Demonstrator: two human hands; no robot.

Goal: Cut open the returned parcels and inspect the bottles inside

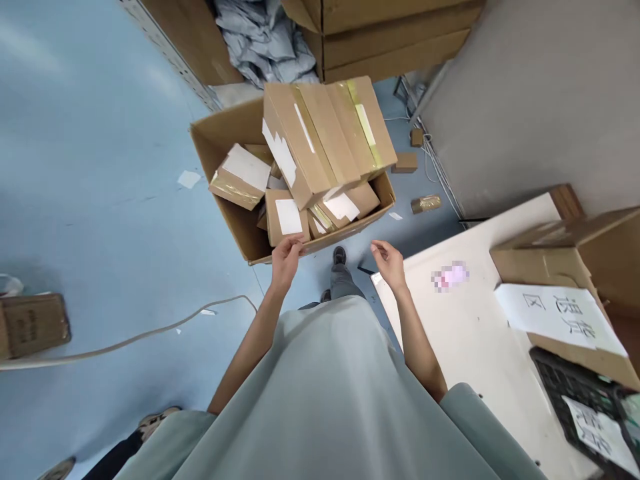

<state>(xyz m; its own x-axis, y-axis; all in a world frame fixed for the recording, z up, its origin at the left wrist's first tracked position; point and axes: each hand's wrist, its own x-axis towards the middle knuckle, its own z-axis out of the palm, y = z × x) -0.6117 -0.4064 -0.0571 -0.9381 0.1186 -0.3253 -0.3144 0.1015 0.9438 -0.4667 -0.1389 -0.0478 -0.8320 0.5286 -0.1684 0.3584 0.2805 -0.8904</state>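
My left hand (287, 264) is just in front of the near rim of a large open carton (234, 233); its fingers are loosely bent and it holds nothing that I can see. Whether the fingertips touch the rim I cannot tell. To the right of the carton, my right hand (391, 265) hovers by the table corner, fingers half bent, with nothing in it. Small parcels fill the carton, among them a white-labelled box (286, 217) and a taped box (240, 177). A bigger taped cardboard box (323, 133) lies tilted on top of them.
On the right stands a white table (465, 340) with an open cardboard box (555, 260) and a black keyboard (565, 383). Small parcels (426, 204) and cables lie on the floor. A hose (165, 329) crosses the floor at left. Another person's shoe (157, 421) shows at lower left.
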